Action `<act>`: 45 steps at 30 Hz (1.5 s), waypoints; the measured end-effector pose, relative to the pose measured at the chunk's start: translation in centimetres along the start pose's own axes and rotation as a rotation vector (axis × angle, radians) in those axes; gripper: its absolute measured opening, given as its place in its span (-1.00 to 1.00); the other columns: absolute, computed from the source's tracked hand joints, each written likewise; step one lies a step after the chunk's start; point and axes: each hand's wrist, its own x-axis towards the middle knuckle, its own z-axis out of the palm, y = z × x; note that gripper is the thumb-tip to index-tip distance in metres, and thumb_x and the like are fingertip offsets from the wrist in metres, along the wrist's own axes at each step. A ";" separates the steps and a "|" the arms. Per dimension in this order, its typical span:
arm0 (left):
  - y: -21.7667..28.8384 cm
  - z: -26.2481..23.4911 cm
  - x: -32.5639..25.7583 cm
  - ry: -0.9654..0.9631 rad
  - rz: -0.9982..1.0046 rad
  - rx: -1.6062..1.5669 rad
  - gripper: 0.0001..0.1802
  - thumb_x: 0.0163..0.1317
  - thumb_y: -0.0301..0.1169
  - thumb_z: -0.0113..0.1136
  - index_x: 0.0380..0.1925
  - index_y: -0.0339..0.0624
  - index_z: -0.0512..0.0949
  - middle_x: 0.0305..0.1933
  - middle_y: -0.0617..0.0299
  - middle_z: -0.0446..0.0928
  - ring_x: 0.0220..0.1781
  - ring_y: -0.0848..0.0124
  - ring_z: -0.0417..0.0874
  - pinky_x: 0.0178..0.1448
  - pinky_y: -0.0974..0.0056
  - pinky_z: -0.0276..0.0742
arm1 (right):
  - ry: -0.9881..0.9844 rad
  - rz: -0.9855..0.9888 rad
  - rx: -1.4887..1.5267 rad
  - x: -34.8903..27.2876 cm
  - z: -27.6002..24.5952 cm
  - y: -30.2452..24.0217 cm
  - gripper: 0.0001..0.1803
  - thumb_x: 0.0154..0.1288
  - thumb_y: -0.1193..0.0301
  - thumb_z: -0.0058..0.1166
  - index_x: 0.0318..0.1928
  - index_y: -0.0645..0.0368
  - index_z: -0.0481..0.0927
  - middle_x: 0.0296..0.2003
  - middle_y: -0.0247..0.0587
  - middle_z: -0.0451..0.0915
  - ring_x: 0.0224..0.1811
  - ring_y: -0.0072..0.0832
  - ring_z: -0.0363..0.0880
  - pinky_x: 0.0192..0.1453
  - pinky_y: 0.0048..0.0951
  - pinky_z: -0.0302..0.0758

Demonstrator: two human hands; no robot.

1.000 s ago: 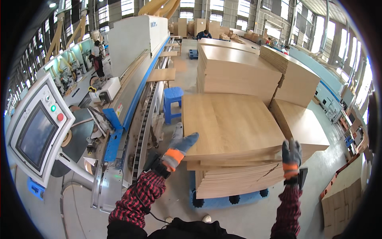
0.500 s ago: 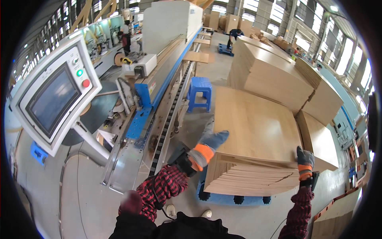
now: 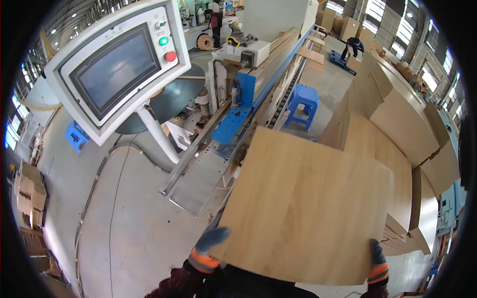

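Note:
Between my two gloved hands is a large wood-grain panel (image 3: 303,203), lifted off the stack and held close to my body. My left hand (image 3: 210,244), in a grey and orange glove, grips its near left edge with the thumb on top; the fingers underneath are hidden. At the near right edge my right hand (image 3: 377,262) is closed on the panel in the same kind of glove. Beyond the panel's right side lies the stack of like panels (image 3: 380,136), partly covered by it.
Ahead and left runs a long edge machine with a blue perforated plate (image 3: 232,124) and a metal infeed table (image 3: 198,181). A control screen on an arm (image 3: 119,67) stands left. A blue stool (image 3: 303,107) is beside the machine. Taller panel stacks (image 3: 405,121) rise right; a person (image 3: 353,48) bends far off.
The top panel has come up off the stack and moved left and toward me in both hands. My view has turned left toward the machine.

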 end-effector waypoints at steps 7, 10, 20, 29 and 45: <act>-0.4 -15.1 -4.1 0.283 0.107 0.104 -0.35 0.06 -0.42 0.01 0.19 -0.36 0.12 0.20 0.04 0.23 0.19 0.29 0.30 0.22 0.26 0.22 | -0.033 0.000 -0.399 0.3 11.1 4.7 -0.75 0.13 0.44 0.06 -0.19 0.32 0.51 -0.38 -0.23 0.56 -0.41 -0.49 0.53 -0.31 -0.50 0.48; 2.4 -20.5 -2.8 0.532 0.257 0.741 -0.54 0.11 -0.44 -0.01 0.05 -0.35 0.33 0.13 0.07 0.33 0.06 0.33 0.43 0.11 0.33 0.33 | -0.080 -0.088 -0.308 2.8 13.8 8.8 -0.77 0.15 0.47 0.03 -0.20 0.34 0.51 -0.36 -0.21 0.56 -0.39 -0.49 0.53 -0.27 -0.51 0.49; 0.6 -15.4 2.5 0.278 0.722 1.805 -0.84 -0.08 -0.45 0.08 -0.43 -0.23 0.48 -0.34 0.06 0.38 -0.31 0.09 0.41 -0.19 0.11 0.38 | -0.066 0.024 -0.033 11.9 19.5 23.4 -0.68 0.15 0.34 0.07 -0.11 0.24 0.47 -0.32 -0.31 0.52 -0.41 -0.50 0.49 -0.26 -0.47 0.48; -2.2 -6.0 10.6 -0.288 0.790 1.476 -0.82 -0.04 -0.53 0.07 -0.38 -0.37 0.45 -0.27 0.00 0.44 -0.37 0.11 0.47 -0.29 0.20 0.41 | -0.190 -0.696 -0.541 25.0 17.2 23.4 -0.70 0.22 0.36 -0.04 -0.07 0.23 0.45 -0.22 -0.25 0.52 -0.19 -0.46 0.51 -0.16 -0.44 0.46; -12.3 12.8 25.0 -0.524 0.329 0.981 -0.25 -0.08 -0.22 0.33 0.00 -0.54 0.25 -0.14 -0.11 0.48 -0.07 0.27 0.52 0.04 0.29 0.39 | -0.159 -0.398 -0.148 35.9 19.7 15.6 -0.68 0.12 0.37 -0.03 -0.10 0.21 0.48 -0.18 -0.15 0.51 -0.14 -0.39 0.49 -0.04 -0.40 0.41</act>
